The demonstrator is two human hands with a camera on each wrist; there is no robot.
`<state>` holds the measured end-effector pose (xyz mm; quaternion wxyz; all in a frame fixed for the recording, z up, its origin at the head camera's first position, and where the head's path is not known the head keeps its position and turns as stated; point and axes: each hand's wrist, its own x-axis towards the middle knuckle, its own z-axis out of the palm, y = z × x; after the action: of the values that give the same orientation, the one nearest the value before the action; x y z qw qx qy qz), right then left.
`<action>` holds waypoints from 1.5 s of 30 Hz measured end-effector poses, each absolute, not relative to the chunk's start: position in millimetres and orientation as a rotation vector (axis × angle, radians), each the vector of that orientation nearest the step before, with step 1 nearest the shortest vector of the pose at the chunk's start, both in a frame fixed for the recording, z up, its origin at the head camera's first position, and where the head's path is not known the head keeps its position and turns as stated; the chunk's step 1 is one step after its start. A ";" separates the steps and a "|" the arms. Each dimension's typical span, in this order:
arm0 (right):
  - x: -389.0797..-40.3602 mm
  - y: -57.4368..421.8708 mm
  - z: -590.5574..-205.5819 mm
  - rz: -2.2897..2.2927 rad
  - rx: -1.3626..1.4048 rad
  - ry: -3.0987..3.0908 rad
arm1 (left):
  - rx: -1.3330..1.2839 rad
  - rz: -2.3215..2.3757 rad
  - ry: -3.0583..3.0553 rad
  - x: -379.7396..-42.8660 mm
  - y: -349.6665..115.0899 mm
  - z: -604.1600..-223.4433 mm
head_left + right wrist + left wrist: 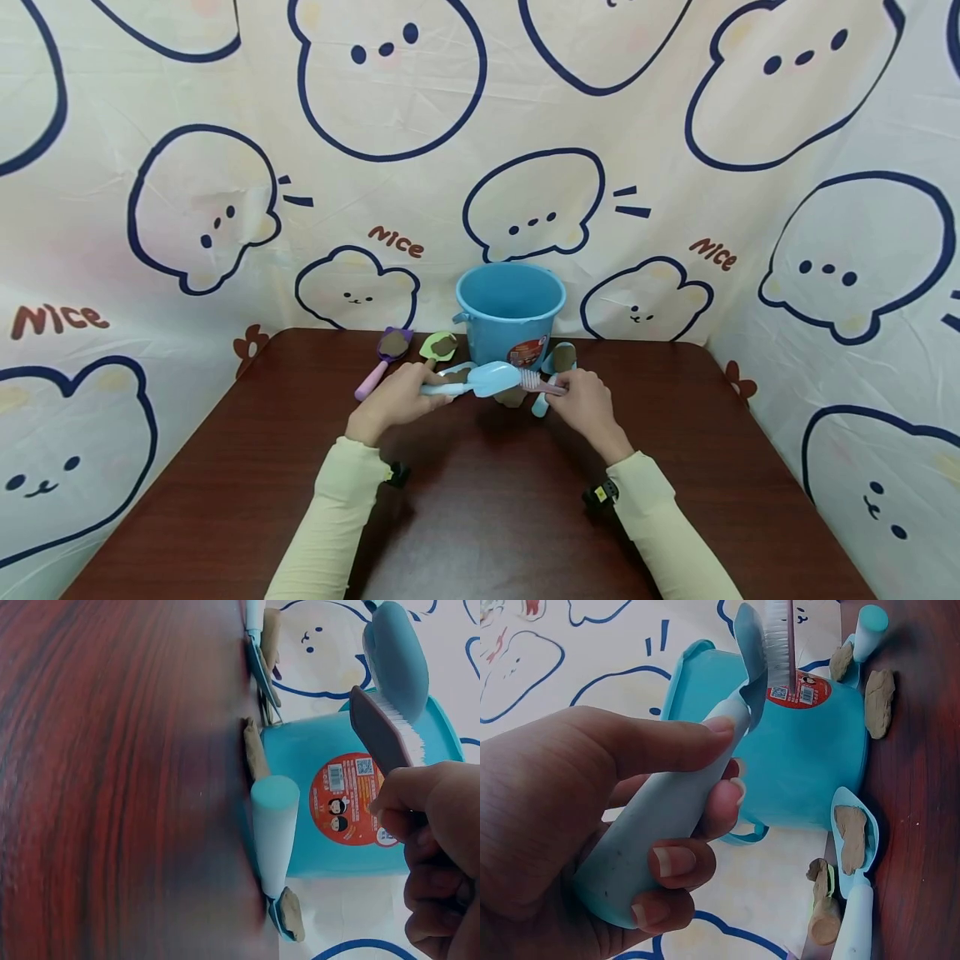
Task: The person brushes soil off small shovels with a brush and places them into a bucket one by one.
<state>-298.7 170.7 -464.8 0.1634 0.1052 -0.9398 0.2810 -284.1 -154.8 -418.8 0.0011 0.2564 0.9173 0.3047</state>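
Note:
My left hand [396, 402] grips a light blue toy shovel [495, 379] by its thick handle, fingers curled round it and thumb on top. The shovel's blade is held up in front of the blue bucket [491, 340]. In my right hand [588, 408] is a pinkish brush [375, 735] with white bristles, gripped by the handle. Its bristles face the shovel's blade and lie against it or very close; I cannot tell which. No clay shows on the held blade. Below the two tools, a brown lump of clay [512, 397] rests on the table at the bucket's foot.
On the dark wooden table [480, 508] several more shovels carry brown clay: a purple one with a pink handle [371, 381], a green one [437, 346], a light blue one [855, 922] left of the bucket and another light blue shovel [275, 836] right of it. Patterned cloth hangs behind.

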 end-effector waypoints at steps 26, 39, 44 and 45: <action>-310.7 229.5 -454.0 0.974 0.150 -2.964 | 0.832 1.029 2.900 -281.3 -156.8 -409.0; -312.1 252.2 -452.4 1.013 0.115 -2.982 | 0.840 1.115 2.911 -278.8 -149.4 -399.4; -313.0 261.3 -457.2 1.010 0.162 -3.007 | 0.796 1.154 2.909 -278.3 -145.8 -396.5; -313.2 262.8 -458.4 1.008 0.167 -3.010 | 0.800 1.160 2.916 -278.5 -145.4 -395.4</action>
<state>-313.2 262.8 -458.4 -0.0187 0.0524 -0.9468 0.3171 -278.5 -145.4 -395.4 -0.0485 0.2467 0.8993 0.3579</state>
